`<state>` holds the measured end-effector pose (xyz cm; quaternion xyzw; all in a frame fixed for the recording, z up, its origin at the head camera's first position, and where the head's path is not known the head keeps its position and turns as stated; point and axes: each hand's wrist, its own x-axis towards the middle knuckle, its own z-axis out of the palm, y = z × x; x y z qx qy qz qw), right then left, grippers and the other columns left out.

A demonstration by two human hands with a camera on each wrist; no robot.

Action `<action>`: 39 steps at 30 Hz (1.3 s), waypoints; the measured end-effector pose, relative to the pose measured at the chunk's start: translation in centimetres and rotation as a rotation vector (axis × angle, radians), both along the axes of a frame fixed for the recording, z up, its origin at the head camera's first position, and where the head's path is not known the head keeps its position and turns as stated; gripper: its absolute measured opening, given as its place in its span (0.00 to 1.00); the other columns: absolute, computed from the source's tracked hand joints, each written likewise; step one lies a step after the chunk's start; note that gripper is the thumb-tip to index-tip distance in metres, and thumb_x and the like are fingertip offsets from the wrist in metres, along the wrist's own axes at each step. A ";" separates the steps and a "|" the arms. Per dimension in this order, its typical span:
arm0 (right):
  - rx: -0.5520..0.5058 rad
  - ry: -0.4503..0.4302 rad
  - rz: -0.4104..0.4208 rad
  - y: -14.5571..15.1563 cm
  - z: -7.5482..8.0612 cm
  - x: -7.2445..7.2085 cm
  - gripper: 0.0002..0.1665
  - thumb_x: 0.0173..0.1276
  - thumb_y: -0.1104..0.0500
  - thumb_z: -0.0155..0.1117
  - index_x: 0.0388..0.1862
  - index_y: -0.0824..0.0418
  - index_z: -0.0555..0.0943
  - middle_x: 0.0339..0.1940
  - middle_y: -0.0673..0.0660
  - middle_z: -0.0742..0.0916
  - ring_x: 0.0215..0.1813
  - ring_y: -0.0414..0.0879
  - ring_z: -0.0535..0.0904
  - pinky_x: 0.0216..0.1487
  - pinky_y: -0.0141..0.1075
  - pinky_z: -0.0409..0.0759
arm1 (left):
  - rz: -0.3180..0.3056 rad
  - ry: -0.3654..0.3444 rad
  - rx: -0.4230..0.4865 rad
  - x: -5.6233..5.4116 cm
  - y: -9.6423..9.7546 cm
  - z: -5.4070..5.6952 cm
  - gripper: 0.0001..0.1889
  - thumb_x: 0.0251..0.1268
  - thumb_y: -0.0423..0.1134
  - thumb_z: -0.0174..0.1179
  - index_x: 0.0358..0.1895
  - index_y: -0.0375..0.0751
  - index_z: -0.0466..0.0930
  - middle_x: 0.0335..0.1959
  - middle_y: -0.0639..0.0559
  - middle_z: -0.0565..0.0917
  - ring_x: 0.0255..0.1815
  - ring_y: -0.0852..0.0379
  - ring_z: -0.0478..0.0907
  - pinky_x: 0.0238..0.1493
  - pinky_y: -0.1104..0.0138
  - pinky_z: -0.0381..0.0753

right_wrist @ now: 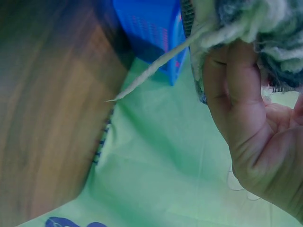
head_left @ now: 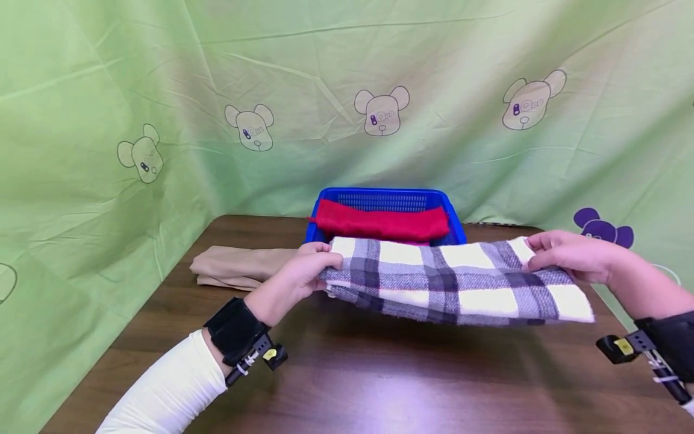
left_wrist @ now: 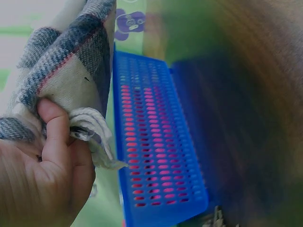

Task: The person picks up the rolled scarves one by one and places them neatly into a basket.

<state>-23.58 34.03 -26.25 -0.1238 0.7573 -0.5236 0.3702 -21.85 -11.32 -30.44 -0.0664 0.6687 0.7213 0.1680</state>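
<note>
A folded black, white and grey plaid scarf (head_left: 444, 282) stretches between both hands, held above the table in front of a blue basket (head_left: 389, 191). My left hand (head_left: 303, 270) grips its left end, thumb on top; the left wrist view shows white fringe (left_wrist: 97, 135) beside the fingers. At the other end, my right hand (head_left: 577, 256) pinches the scarf between thumb and fingers. One fringe strand (right_wrist: 158, 64) dangles there in the right wrist view. Inside the basket lies a folded red cloth (head_left: 379, 223), its lower part hidden behind the scarf.
A folded beige cloth (head_left: 233, 265) lies on the brown wooden table (head_left: 368, 386), left of the basket and partly behind the left hand. Green curtains (head_left: 320, 157) with bear-head drawings hang around the back and sides of the table.
</note>
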 end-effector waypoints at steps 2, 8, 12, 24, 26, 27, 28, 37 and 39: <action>0.016 0.014 -0.004 -0.3 0.6 -0.3 0.11 0.70 0.69 0.51 0.48 0.59 0.74 0.41 0.59 0.86 0.40 0.51 0.85 0.40 0.41 0.84 | 0.007 0.002 0.007 -0.1 -0.3 0.5 0.13 0.50 0.25 0.56 0.41 0.37 0.69 0.36 0.45 0.77 0.34 0.52 0.77 0.33 0.61 0.80; 0.067 0.056 -0.017 -1.1 1.9 -1.0 0.11 0.71 0.69 0.50 0.47 0.58 0.76 0.40 0.56 0.86 0.39 0.48 0.84 0.40 0.39 0.84 | 0.012 0.010 0.023 -0.5 -1.0 1.5 0.13 0.50 0.25 0.54 0.41 0.37 0.68 0.37 0.46 0.77 0.33 0.53 0.77 0.33 0.63 0.80; 0.112 0.074 -0.037 -1.6 2.6 -1.5 0.10 0.70 0.68 0.52 0.48 0.58 0.75 0.40 0.56 0.86 0.39 0.48 0.84 0.40 0.39 0.84 | 0.004 0.021 0.033 -0.7 -1.5 2.3 0.13 0.51 0.24 0.53 0.41 0.37 0.68 0.35 0.47 0.78 0.31 0.55 0.78 0.30 0.64 0.81; 0.188 0.098 -0.155 -4.2 4.1 -3.1 0.15 0.67 0.67 0.56 0.52 0.63 0.70 0.38 0.57 0.84 0.37 0.49 0.83 0.39 0.41 0.84 | 0.023 0.055 0.031 -2.3 -3.1 3.6 0.15 0.52 0.23 0.52 0.45 0.33 0.70 0.34 0.48 0.79 0.31 0.55 0.80 0.29 0.68 0.82; 0.195 0.107 -0.168 -4.6 4.3 -3.5 0.15 0.67 0.67 0.56 0.52 0.63 0.69 0.37 0.57 0.84 0.37 0.49 0.83 0.39 0.41 0.84 | 0.023 0.060 0.023 -2.7 -3.4 3.8 0.15 0.52 0.23 0.52 0.45 0.33 0.71 0.34 0.48 0.80 0.30 0.56 0.79 0.28 0.70 0.82; 0.200 0.111 -0.177 -4.9 4.4 -3.7 0.15 0.67 0.68 0.56 0.51 0.63 0.69 0.37 0.57 0.84 0.36 0.50 0.83 0.38 0.41 0.84 | 0.023 0.062 0.012 -2.8 -3.6 3.8 0.15 0.52 0.23 0.53 0.45 0.34 0.72 0.33 0.49 0.80 0.29 0.56 0.79 0.27 0.71 0.80; 0.202 0.119 -0.183 -5.1 4.5 -3.8 0.15 0.67 0.68 0.56 0.52 0.63 0.69 0.37 0.56 0.84 0.36 0.49 0.83 0.38 0.41 0.84 | 0.022 0.062 -0.001 -3.0 -3.8 3.9 0.15 0.52 0.24 0.53 0.46 0.34 0.72 0.33 0.49 0.80 0.28 0.57 0.78 0.26 0.73 0.78; 0.195 0.149 -0.254 -6.5 4.8 -5.5 0.14 0.66 0.67 0.58 0.50 0.64 0.70 0.36 0.55 0.83 0.35 0.48 0.82 0.39 0.40 0.84 | 0.065 0.049 0.015 -5.4 -4.2 3.9 0.14 0.51 0.24 0.53 0.43 0.35 0.73 0.35 0.48 0.79 0.30 0.56 0.79 0.31 0.69 0.83; 0.197 0.164 -0.263 -6.7 4.6 -5.9 0.14 0.65 0.67 0.58 0.49 0.64 0.70 0.35 0.55 0.83 0.35 0.47 0.82 0.39 0.40 0.84 | 0.082 0.046 0.009 -5.9 -4.2 3.9 0.14 0.51 0.23 0.53 0.43 0.35 0.74 0.36 0.47 0.79 0.31 0.56 0.79 0.31 0.69 0.83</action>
